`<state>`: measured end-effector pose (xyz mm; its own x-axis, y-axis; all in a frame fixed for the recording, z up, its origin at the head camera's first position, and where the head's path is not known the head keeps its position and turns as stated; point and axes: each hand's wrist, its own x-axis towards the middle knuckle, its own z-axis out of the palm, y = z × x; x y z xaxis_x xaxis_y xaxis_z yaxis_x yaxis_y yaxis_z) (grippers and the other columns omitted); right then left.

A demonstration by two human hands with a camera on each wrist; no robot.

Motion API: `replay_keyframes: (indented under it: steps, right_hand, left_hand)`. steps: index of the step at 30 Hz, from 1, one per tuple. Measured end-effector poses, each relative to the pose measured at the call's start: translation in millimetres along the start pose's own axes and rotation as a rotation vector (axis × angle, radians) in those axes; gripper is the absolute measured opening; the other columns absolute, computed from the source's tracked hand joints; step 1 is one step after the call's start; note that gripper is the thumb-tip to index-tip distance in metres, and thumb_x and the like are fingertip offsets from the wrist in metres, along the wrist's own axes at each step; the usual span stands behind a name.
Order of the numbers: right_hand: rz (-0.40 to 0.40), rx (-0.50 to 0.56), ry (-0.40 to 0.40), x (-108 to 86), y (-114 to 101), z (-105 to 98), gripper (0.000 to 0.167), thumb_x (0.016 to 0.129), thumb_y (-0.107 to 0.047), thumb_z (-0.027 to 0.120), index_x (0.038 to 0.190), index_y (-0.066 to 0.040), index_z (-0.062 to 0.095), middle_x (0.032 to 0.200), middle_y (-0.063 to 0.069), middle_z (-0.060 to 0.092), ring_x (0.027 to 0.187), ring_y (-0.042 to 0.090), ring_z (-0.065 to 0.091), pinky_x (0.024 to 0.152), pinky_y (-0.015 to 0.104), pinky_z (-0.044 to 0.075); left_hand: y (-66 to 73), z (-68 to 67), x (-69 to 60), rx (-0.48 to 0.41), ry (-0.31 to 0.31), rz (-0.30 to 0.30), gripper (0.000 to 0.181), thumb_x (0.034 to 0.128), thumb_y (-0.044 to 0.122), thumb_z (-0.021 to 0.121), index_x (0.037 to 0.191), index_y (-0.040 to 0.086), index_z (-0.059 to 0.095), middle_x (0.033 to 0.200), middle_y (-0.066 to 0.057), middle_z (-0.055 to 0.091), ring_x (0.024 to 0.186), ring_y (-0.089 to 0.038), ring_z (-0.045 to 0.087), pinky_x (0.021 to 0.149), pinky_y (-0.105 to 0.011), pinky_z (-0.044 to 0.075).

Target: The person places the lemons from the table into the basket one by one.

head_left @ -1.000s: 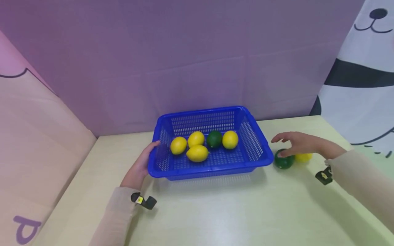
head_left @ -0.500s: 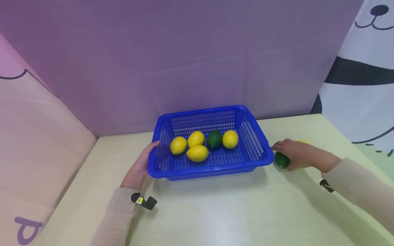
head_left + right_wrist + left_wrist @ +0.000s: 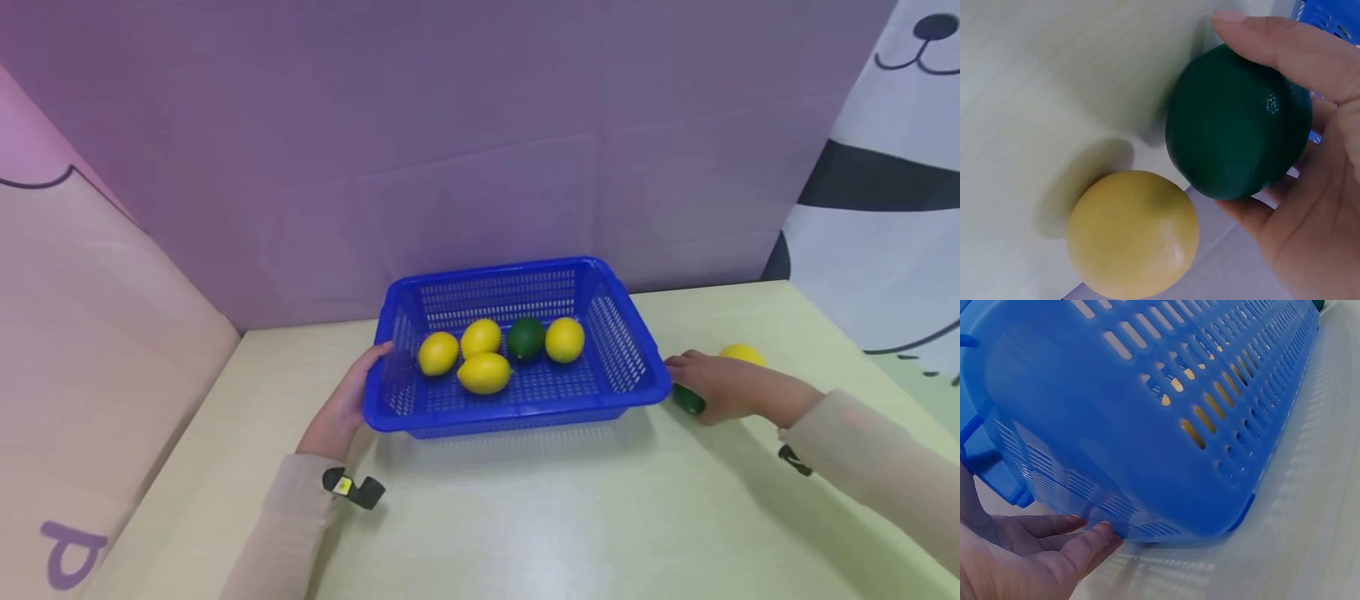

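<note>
A blue plastic basket (image 3: 517,412) holds several yellow lemons (image 3: 483,373) and a dark green lime (image 3: 527,338). At its left end my left hand (image 3: 345,408) grips the rim, one digit over the top. The left wrist view has the other fingers (image 3: 1094,540) of that hand against the outer wall below. To the right of the basket, my right hand (image 3: 716,385) holds another dark green lime (image 3: 1238,125) between thumb and fingers, low over the table. Close by this lime lies a yellow lemon (image 3: 1132,234), partly hidden behind the right hand in the head view.
All of this is on a pale wooden table (image 3: 525,517). A purple cloth backdrop (image 3: 480,150) rises right behind the basket. Printed cloth panels (image 3: 885,250) stand at the sides.
My right hand has come down onto the green lime and its fingers have closed around it. The left hand and the basket stay in place.
</note>
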<state>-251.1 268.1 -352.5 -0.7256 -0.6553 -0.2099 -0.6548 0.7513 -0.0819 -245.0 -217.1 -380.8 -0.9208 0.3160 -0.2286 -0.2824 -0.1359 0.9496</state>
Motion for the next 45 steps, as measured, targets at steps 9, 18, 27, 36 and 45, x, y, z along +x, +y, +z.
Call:
replay_keyframes:
  steps: [9, 18, 27, 36, 45]
  right_hand:
    - [-0.010, -0.006, -0.014, 2.0, 0.0, -1.1, 0.057, 0.065, -0.006, 0.082, 0.117, -0.001, 0.060, 0.110, 0.013, 0.061, 0.094, 0.028, 0.054, 0.080, 0.048, 0.052]
    - [-0.019, -0.058, -0.029, 5.6, 1.5, -1.5, 0.053, 0.065, -0.008, 0.082, 0.114, -0.001, 0.063, 0.107, 0.013, 0.062, 0.092, 0.027, 0.053, 0.079, 0.046, 0.053]
    - [-0.043, -0.056, 0.005, 4.7, 0.9, -2.5, 0.052, 0.063, -0.007, 0.082, 0.111, -0.002, 0.063, 0.100, 0.007, 0.061, 0.089, 0.024, 0.053, 0.077, 0.044, 0.053]
    - [-0.073, -0.062, 0.042, 4.9, -0.8, -7.9, 0.048, 0.061, -0.006, 0.081, 0.105, -0.001, 0.064, 0.091, 0.002, 0.059, 0.084, 0.020, 0.051, 0.073, 0.039, 0.051]
    - [-0.103, -0.042, 0.065, 1.9, 2.8, -17.3, 0.046, 0.060, -0.003, 0.080, 0.104, -0.005, 0.064, 0.096, 0.002, 0.060, 0.090, 0.024, 0.053, 0.078, 0.044, 0.050]
  left_hand:
    - [1.3, 1.8, 1.1, 0.001, 0.006, -0.005, 0.067, 0.0982, 0.041, 0.027, 0.151, 0.007, 0.004, 0.150, -0.022, 0.023, 0.122, -0.025, 0.046, 0.104, -0.038, 0.037]
    - [1.7, 1.5, 1.3, -0.008, 0.016, -0.011, 0.068, 0.0982, 0.042, 0.029, 0.151, 0.008, 0.003, 0.151, -0.021, 0.021, 0.129, -0.031, 0.037, 0.105, -0.040, 0.035]
    - [1.4, -0.3, 1.5, 0.005, 0.019, -0.007, 0.068, 0.0979, 0.042, 0.029, 0.151, 0.008, 0.005, 0.149, -0.021, 0.024, 0.123, -0.027, 0.044, 0.100, -0.036, 0.040]
    - [0.7, 0.4, 1.3, -0.002, 0.032, -0.012, 0.066, 0.0981, 0.041, 0.030, 0.151, 0.009, 0.005, 0.150, -0.021, 0.025, 0.126, -0.030, 0.041, 0.101, -0.037, 0.040]
    - [1.1, 0.6, -0.2, 0.009, 0.018, -0.003, 0.066, 0.0983, 0.041, 0.027, 0.151, 0.009, 0.004, 0.150, -0.021, 0.023, 0.121, -0.024, 0.046, 0.103, -0.037, 0.038]
